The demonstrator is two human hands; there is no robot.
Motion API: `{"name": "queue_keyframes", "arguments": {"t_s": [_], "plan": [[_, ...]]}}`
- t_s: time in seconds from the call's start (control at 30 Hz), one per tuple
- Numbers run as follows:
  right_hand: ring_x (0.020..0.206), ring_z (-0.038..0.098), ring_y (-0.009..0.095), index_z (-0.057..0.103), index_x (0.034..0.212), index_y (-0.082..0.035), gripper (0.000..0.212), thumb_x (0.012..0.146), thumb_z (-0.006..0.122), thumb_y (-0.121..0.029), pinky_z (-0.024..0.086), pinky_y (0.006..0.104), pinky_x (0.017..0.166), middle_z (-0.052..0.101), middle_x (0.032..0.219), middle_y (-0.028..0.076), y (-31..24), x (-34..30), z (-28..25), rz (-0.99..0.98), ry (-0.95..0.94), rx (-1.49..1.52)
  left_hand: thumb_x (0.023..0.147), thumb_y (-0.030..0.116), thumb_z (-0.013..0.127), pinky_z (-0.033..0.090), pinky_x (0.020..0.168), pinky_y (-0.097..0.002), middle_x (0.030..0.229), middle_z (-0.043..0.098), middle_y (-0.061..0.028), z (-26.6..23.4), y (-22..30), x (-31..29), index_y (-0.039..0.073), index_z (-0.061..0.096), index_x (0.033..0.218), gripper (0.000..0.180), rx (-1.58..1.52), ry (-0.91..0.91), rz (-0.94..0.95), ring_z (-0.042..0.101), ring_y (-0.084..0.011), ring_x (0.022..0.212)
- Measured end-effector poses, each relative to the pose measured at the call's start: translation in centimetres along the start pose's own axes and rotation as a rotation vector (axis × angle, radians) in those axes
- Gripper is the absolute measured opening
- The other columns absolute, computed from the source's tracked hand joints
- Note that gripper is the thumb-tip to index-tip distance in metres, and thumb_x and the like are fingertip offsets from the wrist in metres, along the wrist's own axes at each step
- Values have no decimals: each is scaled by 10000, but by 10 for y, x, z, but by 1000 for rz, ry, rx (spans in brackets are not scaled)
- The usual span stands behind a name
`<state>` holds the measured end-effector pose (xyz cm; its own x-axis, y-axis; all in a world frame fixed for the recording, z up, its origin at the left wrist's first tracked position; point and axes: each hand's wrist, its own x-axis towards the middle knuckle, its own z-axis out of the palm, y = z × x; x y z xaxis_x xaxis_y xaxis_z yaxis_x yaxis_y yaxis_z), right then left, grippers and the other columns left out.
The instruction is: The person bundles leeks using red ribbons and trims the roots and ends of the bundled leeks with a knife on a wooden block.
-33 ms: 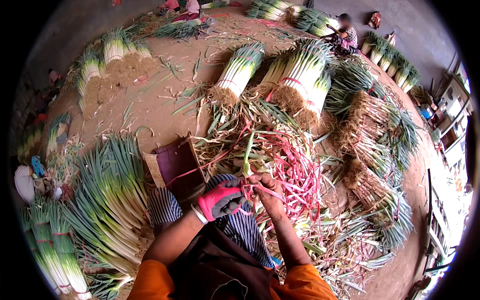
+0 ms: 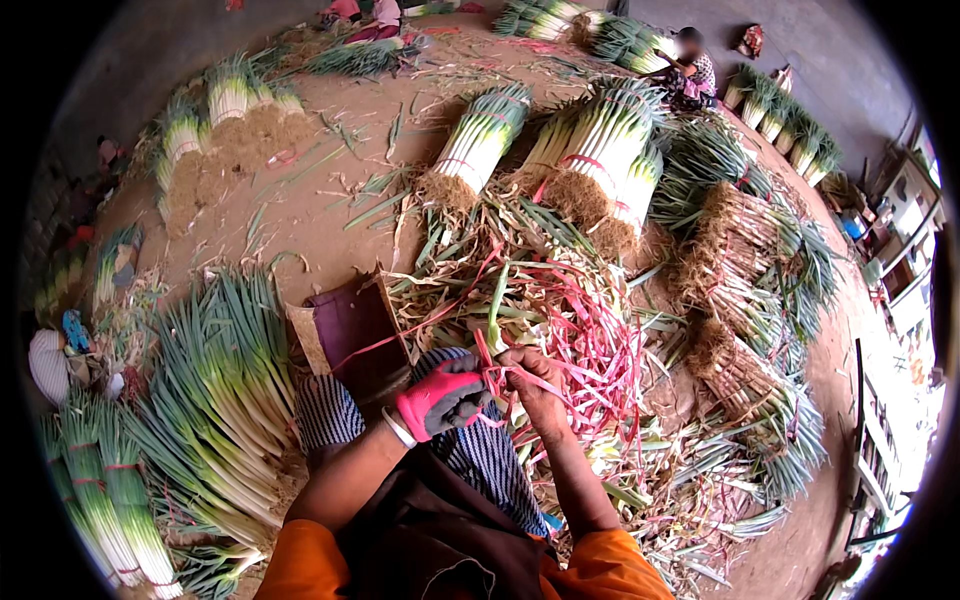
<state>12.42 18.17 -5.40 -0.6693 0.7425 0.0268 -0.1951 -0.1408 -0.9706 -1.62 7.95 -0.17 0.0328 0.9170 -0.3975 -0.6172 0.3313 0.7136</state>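
Your left hand, in a red and grey glove, is closing around a bunch of red plastic strings, its fingers curled tight over the strands just above your lap. Your right hand, bare, is sitting right beside it, touching the same strands, with the fingers bent in and pinching the red strings where they are gathering into a knot-like cluster between the two hands. A single green leek stalk is rising upright from that spot, just above your fingers.

The loose strings are spreading out to the right of your hands in a tangled heap, lying over a pile of trimmings made of stripped leaves and roots. You are sitting with a striped cloth over your knees and a dark apron below it. A piece of brown cardboard is lying just left of your gloved hand.

Loose leeks are fanning out on the ground at your left, with tied bundles near them at the lower left. More tied bundles, roots facing you, are standing beyond the trimmings. Another person is sitting well apart at the far edge of the dirt floor.
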Motion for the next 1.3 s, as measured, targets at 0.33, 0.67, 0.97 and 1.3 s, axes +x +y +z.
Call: {"name": "queue_keyframes", "arguments": {"t_s": [0.33, 0.67, 0.97, 1.3], "plan": [[588, 438, 32, 515, 867, -35, 149, 842, 658, -66, 388, 188, 563, 510, 659, -32, -2, -36, 34, -149, 184, -7, 883, 131, 490, 330, 355, -198, 689, 533, 24, 13, -14, 8, 82, 561, 968, 121, 321, 198, 302, 436, -50, 435], [510, 394, 29, 584, 836, -41, 70, 884, 594, -90, 306, 188, 450, 538, 667, -38, -9, -46, 11, 62, 19, 369, 865, 116, 545, 342, 406, -218, 670, 532, 23, 15, -25, 13, 45, 577, 900, 86, 498, 180, 463, 434, -32, 484], [688, 619, 277, 484, 1281, -27, 422, 860, 491, -2, 490, 347, 670, 610, 800, 190, 0, -49, 10, -369, 25, -582, 832, 26, 528, 493, 725, -261, 894, 653, -49, 1, -33, 11, -21, 594, 1012, 197, 598, 209, 428, 583, -86, 832], [831, 606, 227, 404, 1354, -55, 546, 811, 414, 1, 447, 321, 818, 627, 938, 154, -23, -49, -10, -25, -118, -492, 836, 106, 606, 500, 705, -324, 901, 664, -163, 1, -36, 18, 29, 634, 1041, 221, 958, 203, 691, 660, -257, 867]]}}
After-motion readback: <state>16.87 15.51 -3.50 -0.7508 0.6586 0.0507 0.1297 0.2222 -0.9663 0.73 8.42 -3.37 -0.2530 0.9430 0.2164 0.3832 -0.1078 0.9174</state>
